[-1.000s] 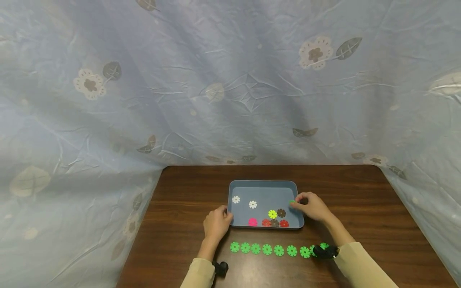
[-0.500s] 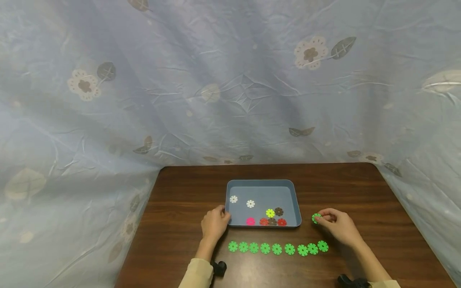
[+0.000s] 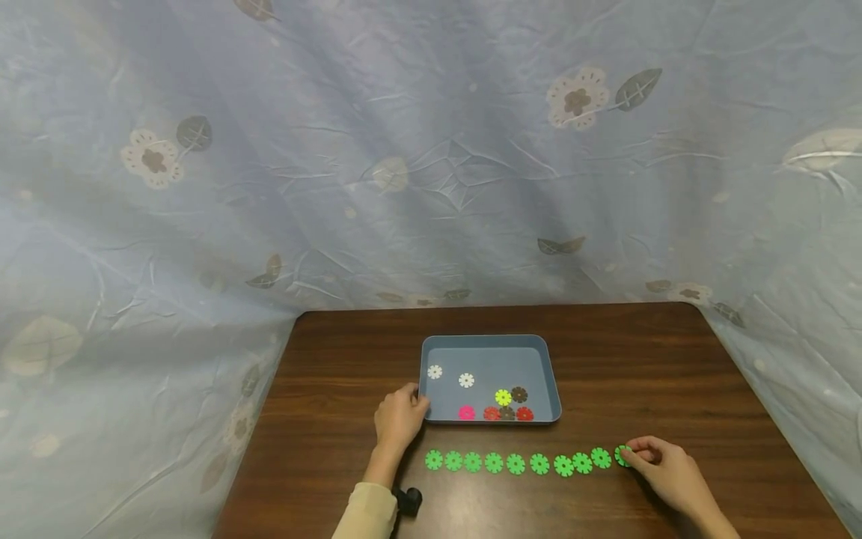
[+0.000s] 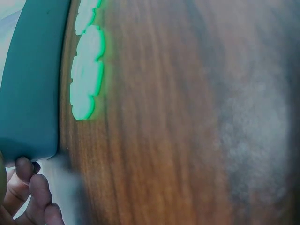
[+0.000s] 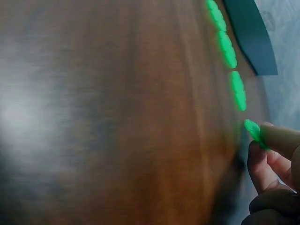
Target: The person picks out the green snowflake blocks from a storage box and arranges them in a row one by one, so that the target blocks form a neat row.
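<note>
My right hand (image 3: 672, 473) pinches a green notched plastic disc (image 3: 621, 456), a snowflake-shaped building piece, between thumb and finger. It is at the right end of a row of several matching green discs (image 3: 515, 464) lying on the table; in the right wrist view the held disc (image 5: 251, 128) is tilted. My left hand (image 3: 399, 419) grips the left side of a blue-grey tray (image 3: 491, 342), near its front corner. Inside the tray lie two white discs (image 3: 466, 380), a yellow disc (image 3: 503, 397), a pink disc (image 3: 467, 412), plus red and brown ones along the front.
The brown wooden table (image 3: 357, 352) carries everything, and the green row runs just in front of the tray. A pale patterned curtain (image 3: 431, 150) hangs behind the table and along both sides.
My right hand has lifted the green disc out of the tray's right side and carried it right and nearer, to the row's right end. The left hand stays at the tray.
</note>
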Demonstrator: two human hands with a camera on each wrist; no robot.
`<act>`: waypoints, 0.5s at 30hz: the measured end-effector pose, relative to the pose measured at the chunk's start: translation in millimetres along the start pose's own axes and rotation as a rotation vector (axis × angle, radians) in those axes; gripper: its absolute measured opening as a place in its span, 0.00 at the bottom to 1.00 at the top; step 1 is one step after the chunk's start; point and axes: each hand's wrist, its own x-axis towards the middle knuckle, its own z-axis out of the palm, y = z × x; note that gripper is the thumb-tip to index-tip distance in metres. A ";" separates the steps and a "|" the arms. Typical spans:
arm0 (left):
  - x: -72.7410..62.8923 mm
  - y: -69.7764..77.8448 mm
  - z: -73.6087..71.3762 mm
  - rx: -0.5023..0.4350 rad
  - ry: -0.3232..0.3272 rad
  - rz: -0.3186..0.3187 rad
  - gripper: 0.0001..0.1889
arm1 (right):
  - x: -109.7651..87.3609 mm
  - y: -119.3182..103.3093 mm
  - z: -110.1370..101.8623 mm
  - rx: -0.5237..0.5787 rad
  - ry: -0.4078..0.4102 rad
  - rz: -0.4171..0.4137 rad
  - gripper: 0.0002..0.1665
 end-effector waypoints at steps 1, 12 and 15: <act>0.1 -0.1 0.4 0.002 0.000 0.000 0.16 | -1.2 1.7 0.7 -0.006 -0.002 0.004 0.33; 0.3 -3.3 3.3 0.006 -0.008 -0.008 0.16 | -7.8 -0.3 7.3 -0.101 0.065 0.015 0.30; -0.2 -3.9 2.6 0.001 -0.010 -0.011 0.16 | -8.8 -1.5 8.9 -0.110 0.074 0.026 0.29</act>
